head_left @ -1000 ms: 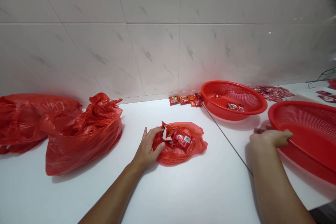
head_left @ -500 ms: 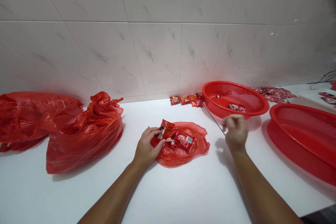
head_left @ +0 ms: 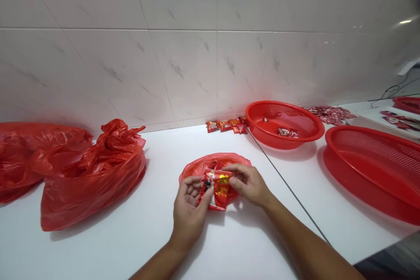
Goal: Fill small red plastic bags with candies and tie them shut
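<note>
Between my hands is a small red and gold packet (head_left: pixel 221 190) with a dark and white print on its left part. My left hand (head_left: pixel 190 210) grips its left side, thumb in front and fingers curled behind. At its upper right edge my right hand (head_left: pixel 249 183) closes thumb and fingers on the packet. Below and behind it a thin red plastic bag (head_left: pixel 193 167) lies spread on the white table (head_left: pixel 157 236). What lies on that bag is mostly hidden by the packet and my hands.
Two full red plastic bags (head_left: pixel 95 192) stand at the left. Several small red sachets (head_left: pixel 225 126) lie by the tiled wall. A round red basket (head_left: pixel 282 138) holds a few sachets; a larger red basket (head_left: pixel 370 183) is at the right. A pile of sachets (head_left: pixel 331 114) lies behind.
My right hand has come left from beside the round basket to the packet. My left hand has lifted the packet off the spread bag and brought it nearer. The view has turned slightly right.
</note>
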Tool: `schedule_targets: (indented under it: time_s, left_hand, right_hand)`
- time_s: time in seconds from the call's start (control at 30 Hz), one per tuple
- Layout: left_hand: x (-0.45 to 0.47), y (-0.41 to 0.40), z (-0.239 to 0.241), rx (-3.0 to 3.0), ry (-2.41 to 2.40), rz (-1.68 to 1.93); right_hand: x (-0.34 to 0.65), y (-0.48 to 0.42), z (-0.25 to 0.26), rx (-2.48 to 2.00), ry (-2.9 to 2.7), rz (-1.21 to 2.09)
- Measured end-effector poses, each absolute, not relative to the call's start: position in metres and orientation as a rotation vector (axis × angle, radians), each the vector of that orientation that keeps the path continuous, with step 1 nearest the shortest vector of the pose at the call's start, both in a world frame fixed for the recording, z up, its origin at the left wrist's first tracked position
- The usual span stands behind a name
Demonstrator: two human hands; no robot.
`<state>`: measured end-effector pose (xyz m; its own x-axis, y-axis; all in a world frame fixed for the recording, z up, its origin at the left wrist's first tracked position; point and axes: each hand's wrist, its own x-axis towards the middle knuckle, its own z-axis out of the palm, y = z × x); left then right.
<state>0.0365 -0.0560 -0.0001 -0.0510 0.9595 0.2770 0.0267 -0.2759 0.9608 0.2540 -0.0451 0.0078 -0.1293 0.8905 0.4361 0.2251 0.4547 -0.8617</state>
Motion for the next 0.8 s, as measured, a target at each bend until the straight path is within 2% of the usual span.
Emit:
schedule_targets:
  time_s: [0.1, 0.3, 0.53, 0.8]
  left_hand:
    - [0.042, -0.065, -0.004, 1.407, 1.063, 1.238]
    - [0.039, -0.058, 0.001, 1.429, 0.920, 0.930]
    - [0.038, -0.062, 0.001, 1.432, 0.956, 0.984]
    - [0.034, -0.061, 0.002, 1.367, 0.922, 0.973]
  right_hand:
    - [0.246, -0.042, 0.005, -0.969, -1.675, 0.981]
    - [0.252, -0.037, 0.002, -0.897, -1.734, 1.053]
    - [0.256, -0.039, 0.001, -0.784, -1.576, 1.309]
    - [0.255, -0.040, 0.002, -0.797, -1.632, 1.316]
